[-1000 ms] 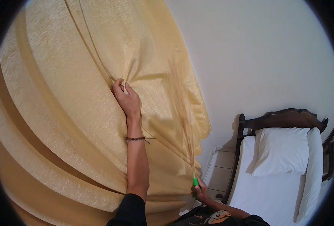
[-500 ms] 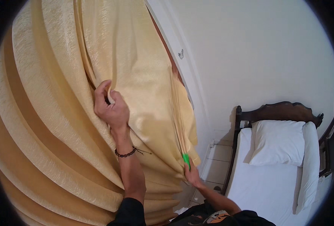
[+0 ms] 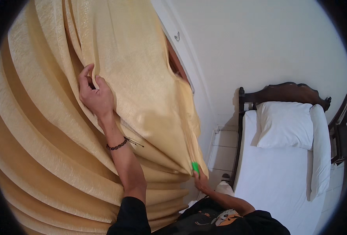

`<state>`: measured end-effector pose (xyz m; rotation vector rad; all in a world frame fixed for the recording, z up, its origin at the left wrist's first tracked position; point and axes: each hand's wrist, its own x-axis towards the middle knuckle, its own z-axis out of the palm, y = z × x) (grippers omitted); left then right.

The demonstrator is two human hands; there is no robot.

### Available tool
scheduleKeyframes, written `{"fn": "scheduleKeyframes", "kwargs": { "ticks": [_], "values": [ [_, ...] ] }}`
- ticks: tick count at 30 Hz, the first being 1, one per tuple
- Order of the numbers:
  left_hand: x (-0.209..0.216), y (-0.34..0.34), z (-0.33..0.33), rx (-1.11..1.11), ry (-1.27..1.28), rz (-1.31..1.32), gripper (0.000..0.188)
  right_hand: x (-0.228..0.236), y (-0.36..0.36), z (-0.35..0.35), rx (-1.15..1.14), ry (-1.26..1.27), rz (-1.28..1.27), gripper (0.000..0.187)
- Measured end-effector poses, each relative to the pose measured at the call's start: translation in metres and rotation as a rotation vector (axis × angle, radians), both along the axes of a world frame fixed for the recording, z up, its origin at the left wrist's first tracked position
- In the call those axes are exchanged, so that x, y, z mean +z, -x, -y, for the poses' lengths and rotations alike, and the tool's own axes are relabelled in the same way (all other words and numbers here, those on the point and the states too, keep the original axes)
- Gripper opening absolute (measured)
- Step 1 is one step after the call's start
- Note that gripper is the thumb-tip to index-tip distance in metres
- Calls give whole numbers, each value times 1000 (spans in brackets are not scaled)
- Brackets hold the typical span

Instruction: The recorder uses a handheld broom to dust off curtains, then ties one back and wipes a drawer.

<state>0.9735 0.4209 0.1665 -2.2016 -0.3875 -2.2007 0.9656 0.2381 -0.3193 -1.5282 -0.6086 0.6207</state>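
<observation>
A long gold curtain (image 3: 134,78) hangs in deep folds across the left and middle of the head view. My left hand (image 3: 96,93) is closed on a fold of it, the fabric pinched between thumb and fingers. Lower down, by the curtain's right edge, my right hand (image 3: 201,182) is closed around a small bright green object (image 3: 195,167) pressed against the gathered cloth. Its kind I cannot make out, as the fingers hide part of it. Creases in the fabric run toward that hand. A dark braided bracelet (image 3: 117,145) circles my left wrist.
To the right stands a bed with a dark wooden headboard (image 3: 289,94), a white pillow (image 3: 285,124) and a white sheet (image 3: 277,172). Behind the curtain's edge shows a brown frame (image 3: 176,62). A metal hook (image 3: 177,37) is on the wall side. Pale floor tiles (image 3: 223,147) lie between curtain and bed.
My left hand has moved up and left in the picture, still pinching the fold. The cloth toward my right hand looks tauter. The bed and wall sit higher in view.
</observation>
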Motion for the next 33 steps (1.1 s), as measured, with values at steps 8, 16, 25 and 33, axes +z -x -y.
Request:
{"fn": "scheduleKeyframes", "kwargs": {
  "ticks": [8,16,25,33],
  "values": [
    [-10,11,-12,100,-46,-19,32,35,41,29,-62,-126,8,46],
    [-14,7,-23,45,-274,87,34,-26,63,50,-85,136,-157,44],
    [-15,3,-10,100,-144,24,33,-70,55,61,-138,287,-316,35],
    [-20,-16,-4,-77,-90,68,34,-132,10,118,-261,565,-92,44]
  ]
}}
